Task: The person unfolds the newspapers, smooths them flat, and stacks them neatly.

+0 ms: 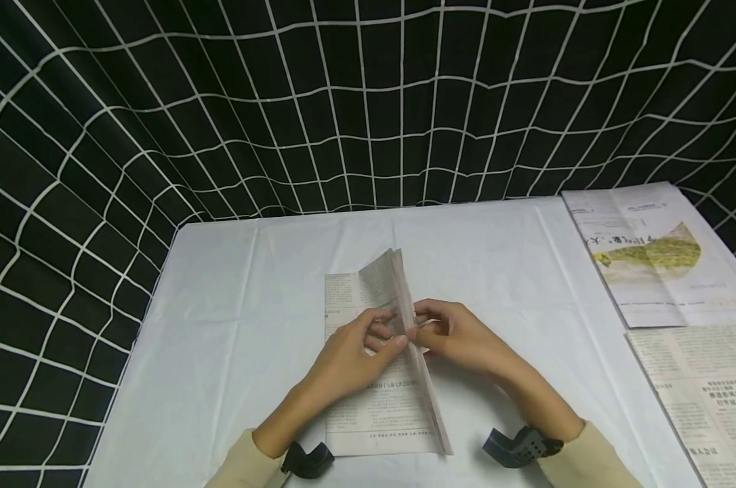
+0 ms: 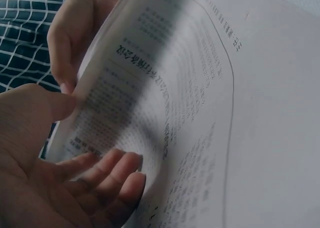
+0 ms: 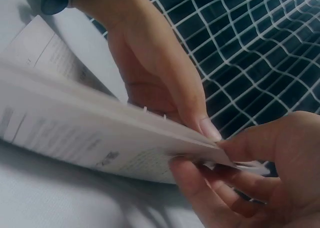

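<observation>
A folded newspaper sheet (image 1: 374, 407) lies on the white table, its right part standing up as a narrow raised fold. My right hand (image 1: 459, 332) pinches that fold from the right, thumb on one side and fingers on the other, as the right wrist view shows at the paper edge (image 3: 125, 153). From the left, my left hand (image 1: 356, 352) holds the same fold, its thumb at the top edge and its bent fingers (image 2: 115, 175) against the printed face. Both thumbs sit close together along the fold.
At the right of the table lie a newspaper page with a yellow-green picture (image 1: 655, 257) and a printed newspaper sheet (image 1: 703, 393). White cloth (image 1: 221, 325) covers the table. Black curtains with a white grid (image 1: 380, 108) stand behind and at the sides.
</observation>
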{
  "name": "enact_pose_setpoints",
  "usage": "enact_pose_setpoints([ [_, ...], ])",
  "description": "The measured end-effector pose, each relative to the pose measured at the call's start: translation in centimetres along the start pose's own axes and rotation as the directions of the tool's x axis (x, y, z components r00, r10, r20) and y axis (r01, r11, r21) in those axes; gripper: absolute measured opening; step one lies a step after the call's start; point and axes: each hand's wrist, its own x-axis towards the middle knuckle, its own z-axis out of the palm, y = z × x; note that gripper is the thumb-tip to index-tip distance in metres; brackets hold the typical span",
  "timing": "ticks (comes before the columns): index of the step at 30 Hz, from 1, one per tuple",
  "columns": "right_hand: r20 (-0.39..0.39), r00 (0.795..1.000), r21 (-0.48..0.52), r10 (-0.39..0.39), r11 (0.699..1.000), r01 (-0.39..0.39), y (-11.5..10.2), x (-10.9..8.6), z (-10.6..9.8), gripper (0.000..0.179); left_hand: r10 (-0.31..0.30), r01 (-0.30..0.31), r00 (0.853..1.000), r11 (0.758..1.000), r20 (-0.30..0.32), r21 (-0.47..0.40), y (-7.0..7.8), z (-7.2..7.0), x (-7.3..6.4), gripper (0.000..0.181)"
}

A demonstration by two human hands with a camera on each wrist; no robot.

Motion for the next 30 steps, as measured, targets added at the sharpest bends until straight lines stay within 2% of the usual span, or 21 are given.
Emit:
enact_pose_setpoints([
  [8,0.071,0.997,-0.004,-0.035,0.999,0.035,0.2,-0.1,-0.1,0.045,0.005,-0.005,1.000,1.000,0.016,-0.014,0.0,0.1,0.0,0.063],
  [14,0.117,0.990,-0.031,-0.084,0.996,0.088,0.3,-0.2,0.2,0.049,-0.014,0.017,0.999,0.996,0.033,-0.093,-0.4,0.2,0.1,0.059],
  [24,0.108,0.991,0.016,-0.073,0.997,0.071,0.6,-0.4,0.7,0.049,-0.064,0.073,0.996,0.987,0.069,-0.141,-0.3,0.1,0.1,0.041],
  [30,0.061,0.996,0.035,-0.065,0.997,0.063,0.8,-1.1,1.1,0.044,-0.080,0.101,0.992,0.968,0.098,-0.228,-0.5,0.1,-0.3,0.032],
])
